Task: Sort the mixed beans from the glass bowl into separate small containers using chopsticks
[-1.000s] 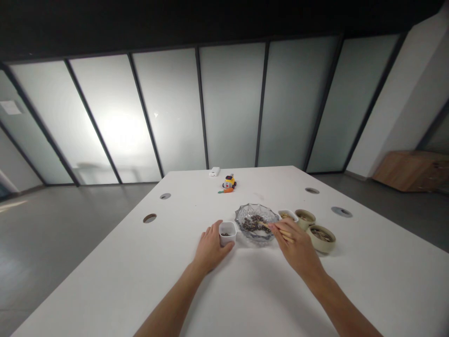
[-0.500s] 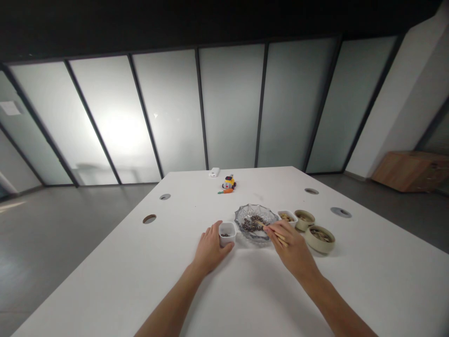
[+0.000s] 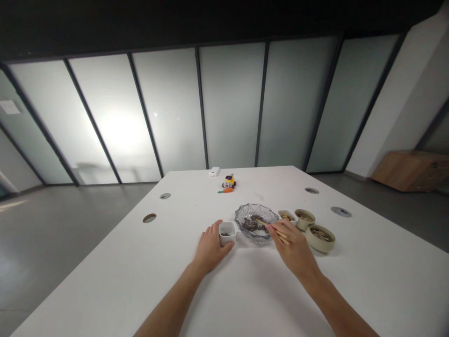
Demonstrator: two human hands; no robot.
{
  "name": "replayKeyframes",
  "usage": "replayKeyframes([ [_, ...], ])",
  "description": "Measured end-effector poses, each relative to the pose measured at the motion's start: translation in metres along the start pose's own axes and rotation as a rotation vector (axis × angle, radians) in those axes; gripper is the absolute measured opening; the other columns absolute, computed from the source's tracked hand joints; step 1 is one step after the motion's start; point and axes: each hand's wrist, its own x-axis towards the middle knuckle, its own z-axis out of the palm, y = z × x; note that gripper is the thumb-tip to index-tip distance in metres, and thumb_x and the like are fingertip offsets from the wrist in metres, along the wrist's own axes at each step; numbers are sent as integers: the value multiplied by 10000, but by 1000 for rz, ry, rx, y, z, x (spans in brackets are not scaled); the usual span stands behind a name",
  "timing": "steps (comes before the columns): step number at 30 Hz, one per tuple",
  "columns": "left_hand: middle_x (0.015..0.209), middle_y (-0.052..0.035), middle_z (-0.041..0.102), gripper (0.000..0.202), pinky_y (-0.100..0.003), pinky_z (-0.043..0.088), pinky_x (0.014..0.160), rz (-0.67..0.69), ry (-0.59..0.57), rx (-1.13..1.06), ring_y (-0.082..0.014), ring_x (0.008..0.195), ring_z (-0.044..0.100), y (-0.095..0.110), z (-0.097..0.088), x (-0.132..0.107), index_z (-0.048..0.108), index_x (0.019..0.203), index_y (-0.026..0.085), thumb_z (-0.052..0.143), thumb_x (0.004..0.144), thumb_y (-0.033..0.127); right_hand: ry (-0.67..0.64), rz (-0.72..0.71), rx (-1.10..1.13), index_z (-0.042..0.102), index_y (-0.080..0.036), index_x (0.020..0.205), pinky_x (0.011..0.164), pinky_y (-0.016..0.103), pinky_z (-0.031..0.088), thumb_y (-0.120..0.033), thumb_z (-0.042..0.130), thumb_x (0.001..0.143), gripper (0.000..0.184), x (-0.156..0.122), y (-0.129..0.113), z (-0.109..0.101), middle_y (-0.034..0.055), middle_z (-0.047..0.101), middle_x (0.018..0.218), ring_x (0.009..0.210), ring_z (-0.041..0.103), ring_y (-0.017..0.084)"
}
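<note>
My left hand [image 3: 210, 245] is wrapped around the left and front of a small white square cup [image 3: 228, 238], which stands on the table with a few dark beans in the bottom. To its right is a clear scalloped glass bowl [image 3: 242, 229] holding many small dark beans [image 3: 249, 223]. Over the bowl's right rim, my right hand [image 3: 289, 241] grips a thin light-wood stick tool [image 3: 282, 237]. The tool's tip reaches in among the beans. Whether it has one or two prongs, I cannot tell.
Right of the bowl stand another white cup [image 3: 293, 221] with pale yellowish pieces and two beige-green bowls [image 3: 304, 224] [image 3: 320, 245] with dried contents. Farther back lie a toy carrot [image 3: 228, 190], a yellow toy vehicle [image 3: 229, 181] and a white box-like device [image 3: 214, 172]. The white table [image 3: 182, 206] has several round cable holes.
My right hand has shifted very slightly right and up, and the tool's tip with it, still within the glass bowl. My left hand and the cup stay in place.
</note>
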Motion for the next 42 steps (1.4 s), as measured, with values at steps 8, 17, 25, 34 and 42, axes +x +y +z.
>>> replayKeyframes([
  [8,1434,-109,602,698,-360,380,1068,-12,-3,4,-278,1311,553,2,-1,0,406,1483,206,616,862,445,116,-47,38,664,-215,877,693,309,548,-261,563,1023,184,5,-11,-8,46,673,848,748,674,183],
  [17,1444,-103,596,715,-362,377,1070,-11,5,-10,-280,1308,550,0,0,0,408,1486,210,625,850,453,182,-172,94,671,-213,920,715,294,564,-143,611,971,105,5,-25,-11,49,682,868,787,687,182],
  [25,1459,-102,586,712,-356,371,1081,-5,2,-14,-268,1324,536,1,0,0,402,1488,209,620,850,437,62,-226,218,682,-211,962,695,245,567,-96,591,969,147,2,-46,-10,51,680,888,780,690,154],
  [34,1479,-101,574,716,-352,370,1090,-17,-6,-5,-270,1336,532,1,-1,0,395,1497,216,619,856,444,91,-210,178,673,-215,965,715,271,576,-135,573,991,130,1,-43,-9,58,685,893,803,687,168],
  [42,1483,-107,572,717,-357,374,1097,-28,-14,8,-272,1329,542,2,-2,-1,397,1502,209,624,861,438,85,35,43,674,-238,929,756,360,597,-372,542,1032,214,1,-11,0,65,732,887,821,712,225],
])
